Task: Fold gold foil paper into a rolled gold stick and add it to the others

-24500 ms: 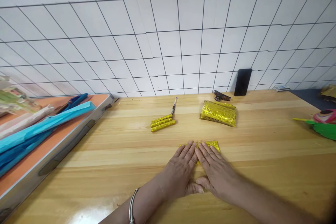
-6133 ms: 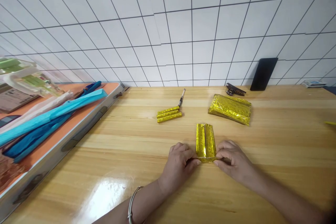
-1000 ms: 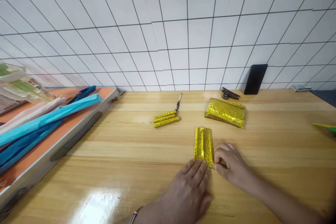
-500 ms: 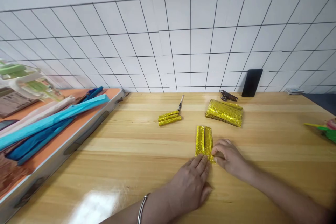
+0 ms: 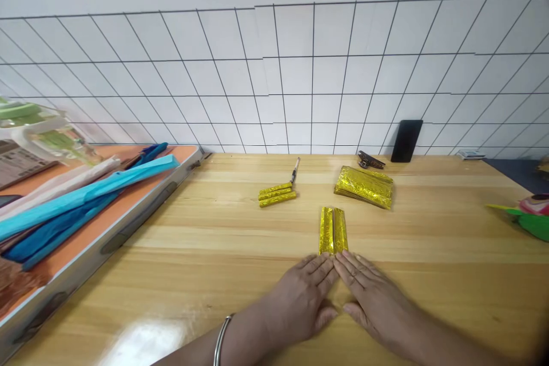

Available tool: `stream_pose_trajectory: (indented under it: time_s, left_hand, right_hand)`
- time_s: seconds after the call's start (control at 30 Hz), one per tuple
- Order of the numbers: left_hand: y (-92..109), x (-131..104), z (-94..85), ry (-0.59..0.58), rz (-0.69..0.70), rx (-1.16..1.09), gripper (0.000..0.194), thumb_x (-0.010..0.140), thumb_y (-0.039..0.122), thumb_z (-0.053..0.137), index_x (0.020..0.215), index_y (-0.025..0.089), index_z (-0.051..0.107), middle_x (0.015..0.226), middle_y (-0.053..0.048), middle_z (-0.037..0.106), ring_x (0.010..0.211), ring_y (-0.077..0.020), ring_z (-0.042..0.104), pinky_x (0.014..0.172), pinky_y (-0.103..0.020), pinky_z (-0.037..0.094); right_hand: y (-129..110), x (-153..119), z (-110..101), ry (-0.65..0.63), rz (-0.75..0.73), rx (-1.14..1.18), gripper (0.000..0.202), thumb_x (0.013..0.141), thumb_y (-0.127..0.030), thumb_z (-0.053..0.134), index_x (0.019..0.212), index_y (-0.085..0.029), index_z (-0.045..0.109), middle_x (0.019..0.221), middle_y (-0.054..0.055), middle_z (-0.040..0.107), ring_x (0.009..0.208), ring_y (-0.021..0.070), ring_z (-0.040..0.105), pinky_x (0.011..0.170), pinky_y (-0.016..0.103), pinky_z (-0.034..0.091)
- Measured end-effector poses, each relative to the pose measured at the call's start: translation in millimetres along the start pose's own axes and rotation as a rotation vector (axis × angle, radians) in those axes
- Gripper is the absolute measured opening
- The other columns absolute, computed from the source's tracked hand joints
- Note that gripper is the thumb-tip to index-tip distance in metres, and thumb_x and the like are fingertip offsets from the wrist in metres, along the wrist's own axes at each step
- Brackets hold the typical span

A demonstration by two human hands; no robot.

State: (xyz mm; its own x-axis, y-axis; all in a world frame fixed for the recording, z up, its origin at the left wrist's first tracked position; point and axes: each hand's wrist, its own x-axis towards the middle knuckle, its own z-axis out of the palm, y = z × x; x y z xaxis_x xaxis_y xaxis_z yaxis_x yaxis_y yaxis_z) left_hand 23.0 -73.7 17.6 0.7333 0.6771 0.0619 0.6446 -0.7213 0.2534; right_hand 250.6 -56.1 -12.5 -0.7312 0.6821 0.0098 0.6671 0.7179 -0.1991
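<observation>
A folded sheet of shiny gold foil paper (image 5: 326,230) lies flat on the wooden table, its two long sides turned in to meet at a seam down the middle. My left hand (image 5: 300,297) lies flat with its fingertips on the near left end of the sheet. Beside it, my right hand (image 5: 373,300) presses its outstretched fingers on the near right end. Both hands hide the sheet's near edge. Farther back rests a stack of gold foil paper (image 5: 363,187), and to its left are several narrow gold foil rolls (image 5: 277,195).
A pen (image 5: 295,170) touches the gold rolls. Behind the stack are a dark hair clip (image 5: 370,160) and a black phone (image 5: 406,140) leaning on the tiled wall. On the left, an orange-topped tray (image 5: 187,152) holds blue folded paper (image 5: 128,174). A green object (image 5: 532,223) sits far right.
My right hand has gone from pinching the sheet's right edge to lying flat on its near end. My left hand stays on the sheet. The view has shifted slightly.
</observation>
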Motion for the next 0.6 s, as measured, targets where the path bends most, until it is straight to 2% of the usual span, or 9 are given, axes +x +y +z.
stream_pose_trajectory:
  time_s: [0.23,0.43,0.6]
  left_hand:
    - [-18.2,-11.4,-6.3,-0.013,0.016,-0.035,0.056,0.092,0.044,0.037,0.141,0.017,0.029,0.144,-0.009,0.035,0.133,-0.0232,0.031,0.111,-0.040,0.022]
    - [-13.7,-4.4,-3.8,0.049,0.021,0.015,0.049,0.093,0.036,0.037,0.136,0.013,0.038,0.138,-0.011,0.044,0.128,-0.0240,0.039,0.109,-0.039,0.027]
    - [-13.2,-4.1,-0.1,0.073,0.023,0.047,0.048,0.093,0.035,0.036,0.135,0.010,0.038,0.137,-0.013,0.045,0.128,-0.0250,0.039,0.109,-0.041,0.027]
  right_hand:
    - [0.5,-0.7,-1.8,0.023,-0.036,0.000,0.067,0.086,-0.028,0.048,0.145,-0.022,0.016,0.149,0.003,0.023,0.136,0.0215,0.023,0.112,0.041,0.024]
    - [2.7,4.0,-6.0,0.044,-0.040,0.005,0.063,0.085,-0.026,0.050,0.143,-0.021,0.026,0.146,0.003,0.031,0.134,0.0205,0.029,0.110,0.038,0.028]
    - [6.3,9.5,-10.1,0.024,-0.057,-0.010,0.059,0.085,-0.030,0.051,0.140,-0.020,0.035,0.145,0.004,0.034,0.131,0.0216,0.035,0.108,0.038,0.032]
